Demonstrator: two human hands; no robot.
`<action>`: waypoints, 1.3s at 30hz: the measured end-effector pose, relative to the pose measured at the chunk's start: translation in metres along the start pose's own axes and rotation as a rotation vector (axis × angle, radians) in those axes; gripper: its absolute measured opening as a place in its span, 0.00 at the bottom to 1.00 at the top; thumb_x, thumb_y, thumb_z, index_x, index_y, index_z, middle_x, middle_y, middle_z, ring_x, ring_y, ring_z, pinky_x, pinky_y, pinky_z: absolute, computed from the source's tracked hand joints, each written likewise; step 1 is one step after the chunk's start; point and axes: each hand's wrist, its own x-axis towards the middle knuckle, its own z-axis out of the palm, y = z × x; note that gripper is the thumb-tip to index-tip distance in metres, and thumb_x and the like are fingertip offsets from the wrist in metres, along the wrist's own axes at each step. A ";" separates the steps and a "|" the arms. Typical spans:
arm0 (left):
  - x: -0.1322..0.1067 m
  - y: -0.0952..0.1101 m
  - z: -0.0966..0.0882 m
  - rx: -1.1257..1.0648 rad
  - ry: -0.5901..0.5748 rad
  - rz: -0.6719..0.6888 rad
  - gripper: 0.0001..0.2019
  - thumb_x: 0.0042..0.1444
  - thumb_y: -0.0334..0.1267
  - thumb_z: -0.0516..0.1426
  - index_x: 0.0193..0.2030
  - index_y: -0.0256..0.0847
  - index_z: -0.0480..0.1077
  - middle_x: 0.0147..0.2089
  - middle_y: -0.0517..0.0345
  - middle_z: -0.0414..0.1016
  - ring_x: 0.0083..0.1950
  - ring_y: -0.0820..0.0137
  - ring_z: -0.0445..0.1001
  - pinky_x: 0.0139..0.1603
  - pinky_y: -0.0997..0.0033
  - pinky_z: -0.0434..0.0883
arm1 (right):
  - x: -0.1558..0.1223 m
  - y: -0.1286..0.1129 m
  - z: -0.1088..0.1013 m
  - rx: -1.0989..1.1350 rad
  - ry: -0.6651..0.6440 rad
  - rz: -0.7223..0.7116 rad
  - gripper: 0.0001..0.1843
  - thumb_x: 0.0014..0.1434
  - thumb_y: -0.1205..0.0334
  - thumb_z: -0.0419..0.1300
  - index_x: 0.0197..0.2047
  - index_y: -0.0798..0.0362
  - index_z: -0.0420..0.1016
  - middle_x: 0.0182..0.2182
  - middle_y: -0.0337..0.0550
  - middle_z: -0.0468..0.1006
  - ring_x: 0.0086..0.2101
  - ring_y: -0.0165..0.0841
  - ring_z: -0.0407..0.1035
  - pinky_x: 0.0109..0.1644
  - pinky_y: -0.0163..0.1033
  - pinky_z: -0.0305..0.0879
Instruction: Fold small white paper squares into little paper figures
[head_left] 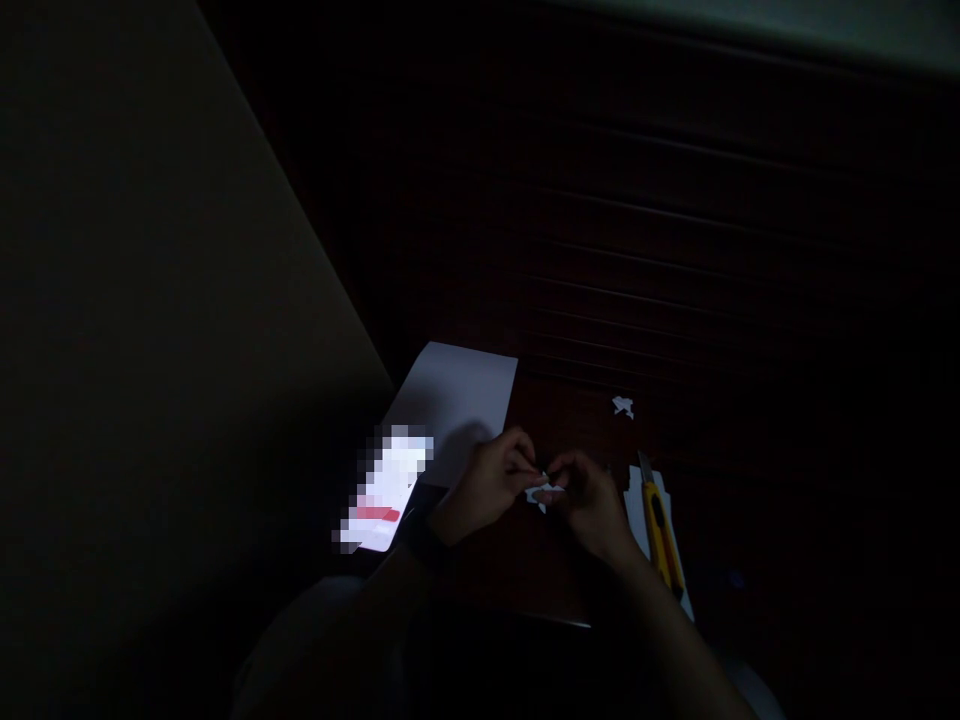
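My left hand (491,482) and my right hand (596,505) meet over the dark table, the fingertips of both pinched together. A small, irregular white paper cutout (538,497) shows at the fingertips, partly covered by them. Its exact shape is hard to make out in the dim light. Another small jagged paper cutout (623,406) lies farther back on the tabletop. To the right of my right hand, a yellow utility knife (660,530) with its blade out rests on some white paper pieces (636,515).
A sheet of white paper (465,385) lies at the left, behind my left hand. Beside it glows a phone (382,495), its screen blurred out. A pale wall (187,250) rises on the left, and dark ridged panelling (637,220) stands behind the table (517,570).
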 end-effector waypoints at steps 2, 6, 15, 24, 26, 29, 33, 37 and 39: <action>0.002 0.000 -0.003 -0.054 -0.016 0.001 0.12 0.51 0.38 0.57 0.42 0.40 0.65 0.34 0.59 0.74 0.35 0.71 0.74 0.32 0.75 0.68 | 0.002 0.002 -0.001 0.010 0.006 0.021 0.14 0.46 0.64 0.63 0.39 0.52 0.72 0.26 0.36 0.72 0.28 0.31 0.67 0.32 0.35 0.62; 0.004 -0.002 -0.004 -0.009 0.032 -0.002 0.13 0.58 0.45 0.49 0.38 0.39 0.70 0.35 0.56 0.76 0.37 0.71 0.74 0.36 0.73 0.68 | 0.004 0.007 -0.003 0.054 -0.011 0.082 0.15 0.48 0.59 0.62 0.40 0.53 0.75 0.29 0.41 0.75 0.30 0.34 0.69 0.34 0.37 0.63; -0.002 -0.001 0.002 0.137 -0.050 -0.063 0.22 0.59 0.50 0.45 0.29 0.37 0.71 0.24 0.59 0.73 0.25 0.74 0.71 0.24 0.77 0.64 | 0.003 0.007 -0.001 0.186 0.005 0.090 0.15 0.49 0.56 0.63 0.40 0.53 0.77 0.30 0.43 0.77 0.31 0.35 0.70 0.35 0.38 0.64; -0.009 0.021 -0.001 0.086 -0.010 0.118 0.11 0.51 0.38 0.58 0.41 0.39 0.72 0.41 0.55 0.76 0.41 0.69 0.73 0.43 0.71 0.70 | -0.001 -0.007 -0.010 0.004 0.151 -0.143 0.08 0.54 0.60 0.60 0.37 0.46 0.79 0.33 0.42 0.77 0.35 0.36 0.70 0.38 0.40 0.65; -0.010 0.019 0.000 0.131 0.020 0.131 0.09 0.53 0.37 0.57 0.41 0.41 0.73 0.41 0.56 0.77 0.42 0.69 0.74 0.44 0.69 0.70 | -0.002 -0.007 -0.012 -0.031 0.145 -0.163 0.08 0.54 0.61 0.60 0.38 0.45 0.78 0.33 0.42 0.76 0.35 0.36 0.70 0.37 0.40 0.65; -0.009 0.014 0.001 0.192 0.041 0.147 0.09 0.53 0.38 0.57 0.41 0.43 0.74 0.41 0.56 0.77 0.42 0.68 0.74 0.44 0.68 0.70 | -0.003 -0.008 -0.014 -0.053 0.124 -0.193 0.10 0.55 0.63 0.58 0.40 0.44 0.78 0.33 0.42 0.75 0.35 0.36 0.69 0.38 0.41 0.66; -0.008 0.010 0.001 0.219 0.073 0.237 0.09 0.56 0.37 0.54 0.41 0.44 0.75 0.42 0.56 0.77 0.43 0.68 0.74 0.46 0.66 0.71 | -0.005 -0.014 -0.017 -0.066 0.092 -0.227 0.12 0.56 0.66 0.57 0.40 0.42 0.77 0.37 0.42 0.75 0.39 0.37 0.69 0.42 0.43 0.66; -0.009 0.009 0.002 0.234 0.114 0.288 0.11 0.58 0.34 0.52 0.42 0.44 0.75 0.44 0.56 0.77 0.44 0.68 0.75 0.47 0.66 0.71 | -0.007 -0.021 -0.014 -0.024 0.116 -0.266 0.13 0.52 0.67 0.61 0.40 0.43 0.77 0.41 0.41 0.74 0.42 0.37 0.68 0.47 0.44 0.65; -0.009 0.008 0.003 0.240 0.095 0.294 0.11 0.58 0.33 0.51 0.42 0.44 0.75 0.44 0.57 0.77 0.44 0.69 0.75 0.47 0.67 0.71 | -0.008 -0.022 -0.011 -0.006 0.136 -0.271 0.12 0.51 0.67 0.62 0.40 0.44 0.77 0.41 0.42 0.74 0.42 0.38 0.68 0.47 0.44 0.65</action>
